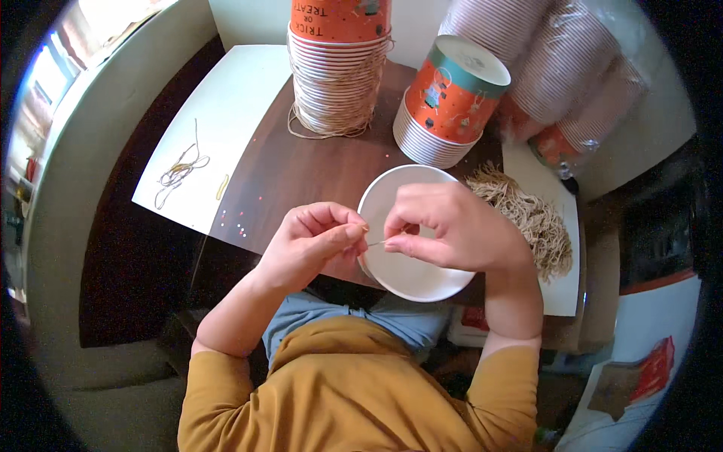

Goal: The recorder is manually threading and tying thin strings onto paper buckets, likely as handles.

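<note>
A short stretch of thin beige cord (pixel 376 243) runs between my two hands. My left hand (pixel 310 237) pinches one part of it between thumb and forefinger. My right hand (pixel 456 226) grips the cord with its thumb and bent fingers, at the right of the left hand. Under and behind the right hand is a white round paper bucket (pixel 422 282), its open mouth facing me at the table's near edge. Both hands are in front of that mouth, and the right one hides much of the inside. Whether the cord is fixed to the bucket is hidden.
A tall stack of orange buckets with cord handles (pixel 335 87) stands at the back. To its right are upside-down orange and green buckets (pixel 456 102) and plastic-wrapped stacks (pixel 565 68). A heap of beige cords (pixel 535 226) lies right; a loose cord tangle (pixel 181 175) lies left.
</note>
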A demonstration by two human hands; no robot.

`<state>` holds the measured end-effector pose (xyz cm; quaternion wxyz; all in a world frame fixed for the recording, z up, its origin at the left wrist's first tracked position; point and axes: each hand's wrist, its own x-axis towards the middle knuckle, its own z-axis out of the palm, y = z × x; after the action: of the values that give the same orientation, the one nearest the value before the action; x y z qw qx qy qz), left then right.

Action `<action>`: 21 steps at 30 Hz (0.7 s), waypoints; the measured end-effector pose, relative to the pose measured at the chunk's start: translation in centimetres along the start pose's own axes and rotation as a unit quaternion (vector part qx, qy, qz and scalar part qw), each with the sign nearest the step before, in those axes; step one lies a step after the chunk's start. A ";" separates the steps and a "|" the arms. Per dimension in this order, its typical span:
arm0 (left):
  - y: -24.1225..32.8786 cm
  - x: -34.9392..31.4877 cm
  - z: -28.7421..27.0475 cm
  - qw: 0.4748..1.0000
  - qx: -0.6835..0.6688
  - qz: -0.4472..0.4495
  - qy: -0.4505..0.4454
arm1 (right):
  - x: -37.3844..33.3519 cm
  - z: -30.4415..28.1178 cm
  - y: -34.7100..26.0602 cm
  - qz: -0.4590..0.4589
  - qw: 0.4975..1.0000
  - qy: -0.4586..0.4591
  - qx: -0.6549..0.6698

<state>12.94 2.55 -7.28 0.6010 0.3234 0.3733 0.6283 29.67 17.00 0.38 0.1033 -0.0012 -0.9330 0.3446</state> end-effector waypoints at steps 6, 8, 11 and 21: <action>-0.1 -0.8 0.5 0.994 0.095 0.045 -0.013 | 4.2 0.2 0.0 -0.049 0.995 -0.084 0.021; 0.1 -0.8 0.2 0.986 0.158 0.041 0.018 | 5.1 -0.4 -0.2 -0.006 0.993 -0.112 0.024; 0.4 -1.1 0.3 0.986 0.160 0.015 0.047 | 4.1 0.5 0.5 -0.053 0.891 0.222 -0.393; 0.5 -0.6 0.3 0.989 0.144 0.004 0.026 | -1.3 5.2 -0.5 0.070 0.977 0.193 -0.065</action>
<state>12.99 2.01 -6.62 0.5358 0.3915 0.4738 0.5789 30.00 13.20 -3.40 0.2567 -0.1400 -0.9134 0.2831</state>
